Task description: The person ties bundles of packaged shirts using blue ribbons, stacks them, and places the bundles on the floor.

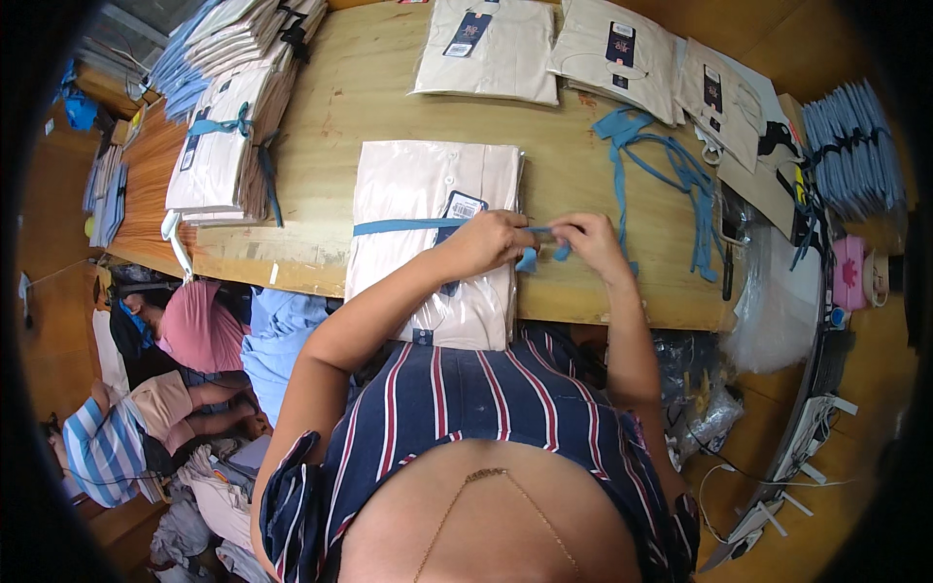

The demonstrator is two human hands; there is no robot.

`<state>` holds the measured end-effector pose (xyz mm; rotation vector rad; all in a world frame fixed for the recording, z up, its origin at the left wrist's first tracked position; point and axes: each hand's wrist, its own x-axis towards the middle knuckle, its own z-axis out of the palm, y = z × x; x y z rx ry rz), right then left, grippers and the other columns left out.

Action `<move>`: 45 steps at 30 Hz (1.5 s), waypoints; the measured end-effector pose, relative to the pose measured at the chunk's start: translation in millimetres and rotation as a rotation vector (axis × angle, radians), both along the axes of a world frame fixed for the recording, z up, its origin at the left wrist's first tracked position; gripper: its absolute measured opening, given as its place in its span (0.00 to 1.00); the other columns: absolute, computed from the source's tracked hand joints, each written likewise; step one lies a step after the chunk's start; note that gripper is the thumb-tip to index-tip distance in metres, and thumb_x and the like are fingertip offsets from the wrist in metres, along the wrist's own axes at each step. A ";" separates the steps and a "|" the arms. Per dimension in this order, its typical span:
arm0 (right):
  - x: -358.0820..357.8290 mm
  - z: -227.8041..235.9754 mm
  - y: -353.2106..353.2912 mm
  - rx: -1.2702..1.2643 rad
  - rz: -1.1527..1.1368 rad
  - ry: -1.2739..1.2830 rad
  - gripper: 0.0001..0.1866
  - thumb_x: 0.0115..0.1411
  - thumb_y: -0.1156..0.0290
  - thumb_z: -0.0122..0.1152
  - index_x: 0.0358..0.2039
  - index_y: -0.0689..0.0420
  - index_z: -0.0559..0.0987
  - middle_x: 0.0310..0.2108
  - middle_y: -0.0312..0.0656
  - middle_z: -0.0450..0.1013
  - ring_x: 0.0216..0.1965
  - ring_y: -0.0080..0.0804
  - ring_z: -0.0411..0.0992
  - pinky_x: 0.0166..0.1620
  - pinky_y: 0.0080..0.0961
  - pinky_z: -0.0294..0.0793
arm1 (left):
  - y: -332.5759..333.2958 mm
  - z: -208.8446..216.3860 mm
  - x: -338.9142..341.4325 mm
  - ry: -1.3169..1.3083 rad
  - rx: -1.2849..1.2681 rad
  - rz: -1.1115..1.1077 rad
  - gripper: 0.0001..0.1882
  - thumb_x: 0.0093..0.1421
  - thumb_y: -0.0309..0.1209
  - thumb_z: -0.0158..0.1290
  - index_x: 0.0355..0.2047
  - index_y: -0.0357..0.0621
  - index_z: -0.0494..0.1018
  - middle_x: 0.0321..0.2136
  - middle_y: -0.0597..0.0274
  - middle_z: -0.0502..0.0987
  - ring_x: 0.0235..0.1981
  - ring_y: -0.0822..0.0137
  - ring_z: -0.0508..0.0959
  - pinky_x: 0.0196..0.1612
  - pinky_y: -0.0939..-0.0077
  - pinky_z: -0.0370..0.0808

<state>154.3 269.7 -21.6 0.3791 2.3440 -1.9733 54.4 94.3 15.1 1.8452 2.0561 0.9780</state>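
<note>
A narrow blue cloth strip (pixel 398 226) runs left to right across the rectangular, plastic-wrapped cream garment bundle (pixel 400 185) on the yellowish wooden table (pixel 340 97), pinched by the nearer left hand (pixel 486 241) at the bundle's right edge and the right hand (pixel 595 243) just beyond.

Table (pixel 321 175) is fairly brightly, evenly lit, with glare on the plastic-wrapped stack (pixel 398 189) at the near edge, which bows, and 4 view corners black.

There are two hands (pixel 481 243), one central bundle (pixel 398 189), three packs (pixel 589 53) beyond
</note>
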 end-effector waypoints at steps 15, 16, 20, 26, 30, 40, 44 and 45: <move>-6.4 19.0 -26.9 -0.227 0.070 0.035 0.10 0.46 0.80 0.49 0.32 0.63 0.73 0.26 0.40 0.72 0.29 0.21 0.68 0.32 0.15 0.66 | -5.8 33.0 2.6 0.666 0.067 -0.211 0.06 0.38 0.26 0.48 0.20 0.39 0.68 0.23 0.61 0.65 0.28 0.66 0.68 0.30 0.77 0.68; -12.9 18.8 -26.6 -0.378 0.121 0.121 0.11 0.46 0.82 0.48 0.33 0.64 0.73 0.28 0.41 0.72 0.30 0.21 0.68 0.33 0.14 0.66 | -6.0 31.4 1.5 0.740 0.095 -0.230 0.06 0.39 0.28 0.46 0.19 0.40 0.68 0.24 0.62 0.64 0.29 0.68 0.67 0.30 0.79 0.67; -29.8 7.6 -30.1 -0.054 0.238 0.218 0.14 0.44 0.86 0.46 0.34 0.65 0.72 0.32 0.40 0.71 0.33 0.19 0.66 0.35 0.16 0.66 | -13.4 33.6 -6.6 0.732 0.150 -0.241 0.06 0.38 0.28 0.46 0.18 0.40 0.67 0.22 0.63 0.64 0.28 0.69 0.67 0.29 0.79 0.66; -31.2 48.2 -27.1 0.341 0.247 0.407 0.08 0.44 0.81 0.49 0.28 0.60 0.73 0.29 0.38 0.68 0.30 0.27 0.67 0.33 0.19 0.65 | -23.5 26.0 -14.8 0.364 0.251 -0.058 0.05 0.36 0.25 0.48 0.17 0.40 0.66 0.24 0.62 0.66 0.29 0.66 0.67 0.30 0.77 0.64; -28.1 70.5 -35.7 0.817 0.295 0.365 0.04 0.46 0.75 0.49 0.24 0.58 0.71 0.29 0.39 0.63 0.31 0.36 0.66 0.32 0.28 0.65 | -24.1 24.6 -14.0 0.144 0.280 0.070 0.07 0.33 0.20 0.49 0.18 0.40 0.68 0.24 0.62 0.67 0.29 0.65 0.67 0.29 0.75 0.65; -23.1 87.1 -35.7 0.885 0.260 0.388 0.04 0.45 0.73 0.49 0.22 0.59 0.69 0.25 0.39 0.64 0.31 0.36 0.64 0.31 0.30 0.62 | -46.9 41.1 -15.0 -0.405 0.425 0.357 0.04 0.36 0.17 0.48 0.16 0.37 0.70 0.19 0.59 0.69 0.23 0.66 0.68 0.28 0.77 0.65; -24.6 110.6 -32.2 0.909 0.313 0.567 0.03 0.45 0.73 0.50 0.20 0.59 0.68 0.23 0.40 0.64 0.29 0.36 0.63 0.32 0.28 0.60 | -88.2 70.6 -10.5 -0.465 0.529 0.480 0.04 0.36 0.18 0.53 0.15 0.37 0.69 0.19 0.60 0.69 0.23 0.70 0.69 0.27 0.81 0.65; -23.5 106.4 -29.4 0.871 0.337 0.534 0.04 0.45 0.73 0.50 0.21 0.59 0.68 0.23 0.40 0.64 0.29 0.37 0.63 0.33 0.28 0.60 | -91.5 66.5 -8.3 -0.509 0.509 0.460 0.04 0.37 0.19 0.53 0.15 0.37 0.69 0.19 0.60 0.69 0.23 0.70 0.69 0.27 0.81 0.65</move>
